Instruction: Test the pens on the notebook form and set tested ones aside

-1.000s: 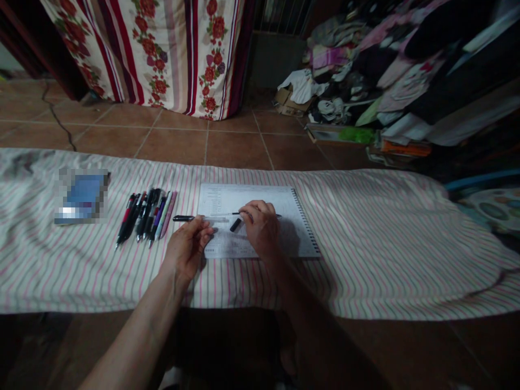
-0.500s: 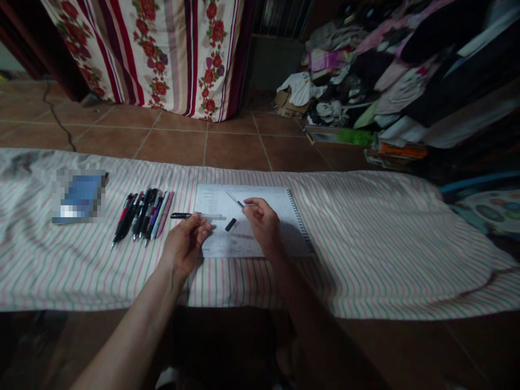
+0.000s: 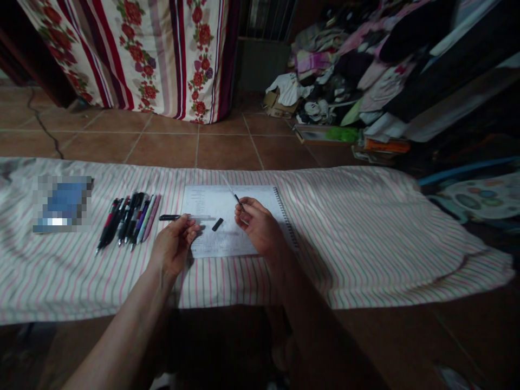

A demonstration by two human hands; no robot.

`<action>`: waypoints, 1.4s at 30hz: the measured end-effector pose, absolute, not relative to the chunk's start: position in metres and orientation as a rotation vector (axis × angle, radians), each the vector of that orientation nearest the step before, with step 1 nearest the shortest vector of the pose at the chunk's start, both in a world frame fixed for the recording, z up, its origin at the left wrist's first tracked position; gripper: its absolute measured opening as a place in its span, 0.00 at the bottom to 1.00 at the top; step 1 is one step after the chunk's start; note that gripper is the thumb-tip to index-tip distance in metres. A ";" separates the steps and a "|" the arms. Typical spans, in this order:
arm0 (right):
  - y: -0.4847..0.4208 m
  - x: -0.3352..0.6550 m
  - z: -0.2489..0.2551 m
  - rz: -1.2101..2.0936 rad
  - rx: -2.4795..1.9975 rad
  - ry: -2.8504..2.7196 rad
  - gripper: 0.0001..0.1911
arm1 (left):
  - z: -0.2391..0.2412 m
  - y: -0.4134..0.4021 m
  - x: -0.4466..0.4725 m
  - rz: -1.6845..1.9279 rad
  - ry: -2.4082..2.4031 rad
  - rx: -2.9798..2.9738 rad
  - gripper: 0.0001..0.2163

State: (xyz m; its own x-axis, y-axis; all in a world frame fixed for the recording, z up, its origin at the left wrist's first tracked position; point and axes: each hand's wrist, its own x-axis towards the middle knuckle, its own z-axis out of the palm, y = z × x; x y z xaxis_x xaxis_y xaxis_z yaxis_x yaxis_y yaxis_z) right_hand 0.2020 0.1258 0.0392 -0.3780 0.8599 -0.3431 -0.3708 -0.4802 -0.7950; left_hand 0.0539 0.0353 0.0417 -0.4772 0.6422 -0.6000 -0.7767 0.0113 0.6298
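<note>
A notebook (image 3: pixel 211 201) lies on the bench (image 3: pixel 357 233) before me, a loose pen piece (image 3: pixel 217 224) on its page between my left hand (image 3: pixel 175 244), holding a pen barrel (image 3: pixel 169 218), and my right hand (image 3: pixel 262 228), holding a refill (image 3: pixel 238 200). Left of the notebook lies a row of pens (image 3: pixel 128 219), farther left a blurred-over device (image 3: pixel 63 203). Behind the bench, a curtain (image 3: pixel 162 59) hangs left and clothes (image 3: pixel 337 62) lie heaped right.

Nothing legible (print on the notebook (image 3: pixel 229 241) too small)
</note>
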 end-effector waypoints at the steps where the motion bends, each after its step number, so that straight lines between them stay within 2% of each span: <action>1: 0.126 0.202 0.040 1.948 -0.979 -0.791 0.07 | 0.042 0.035 0.054 1.688 1.209 -0.161 0.08; 8: 0.124 0.202 0.046 2.003 -0.853 -0.701 0.09 | 0.041 0.037 0.054 1.688 1.213 -0.146 0.09; 14: 0.122 0.202 0.044 1.949 -0.705 -0.830 0.11 | 0.043 0.037 0.054 1.714 1.170 -0.200 0.08; 18: 0.122 0.205 0.045 1.892 -0.758 -0.854 0.09 | 0.045 0.038 0.054 1.739 1.118 -0.284 0.08; 29: 0.122 0.204 0.043 1.620 -0.955 -1.002 0.10 | 0.044 0.041 0.055 1.765 1.044 -0.344 0.10; 42: 0.118 0.204 0.046 1.575 -0.944 -1.096 0.09 | 0.043 0.042 0.059 1.769 1.018 -0.349 0.10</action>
